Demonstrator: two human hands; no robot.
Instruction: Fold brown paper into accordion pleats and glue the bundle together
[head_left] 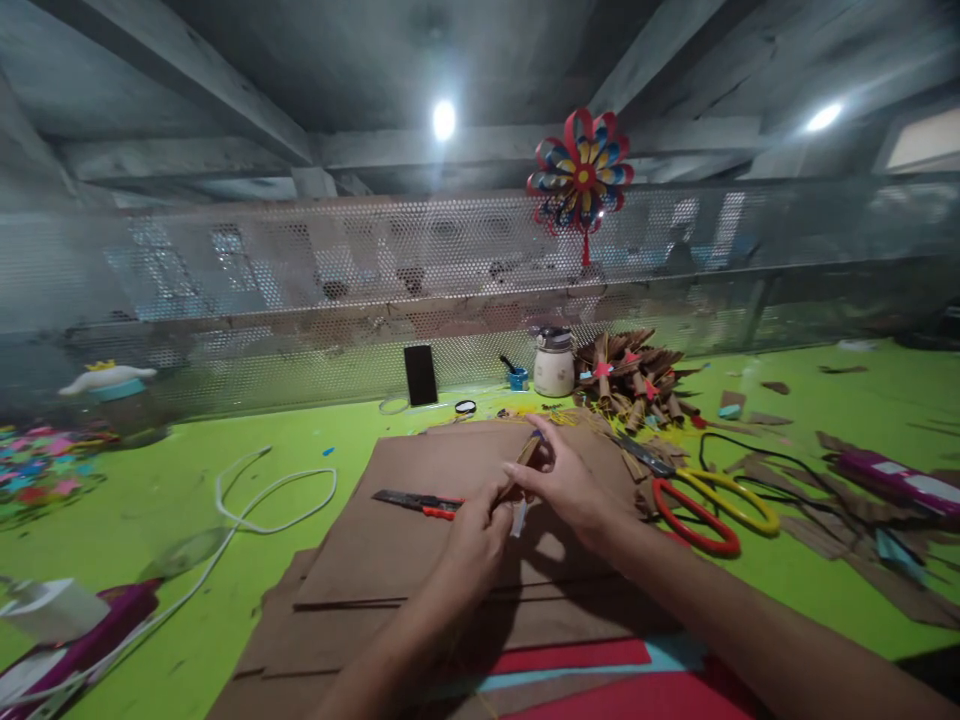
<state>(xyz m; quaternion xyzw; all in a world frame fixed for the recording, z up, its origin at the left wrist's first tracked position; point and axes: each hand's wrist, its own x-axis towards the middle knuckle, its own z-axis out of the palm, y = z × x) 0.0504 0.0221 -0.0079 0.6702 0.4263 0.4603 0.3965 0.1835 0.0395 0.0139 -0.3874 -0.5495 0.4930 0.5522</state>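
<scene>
Over a stack of brown paper sheets (pixel 427 460), both of my hands meet at a small folded brown paper piece (pixel 531 452). My left hand (pixel 480 525) is closed, pinching the lower end of it. Thumb and fingers of my right hand (pixel 566 480) close around its upper part, with the index finger pointing up. Fingers hide much of the piece, and a dark blue spot shows near its top. Just below the hands hangs a whitish strip (pixel 519 518); what it belongs to is unclear. A utility knife (pixel 420 502) with a black and red body lies left of my left hand.
Right of the stack lie scissors (pixel 697 515) with red and yellow handles, among paper scraps. Behind are a brown paper bundle (pixel 637 380), a lidded jar (pixel 554 365) and a phone-like dark slab (pixel 421 375). A white cable (pixel 247 520) loops at left.
</scene>
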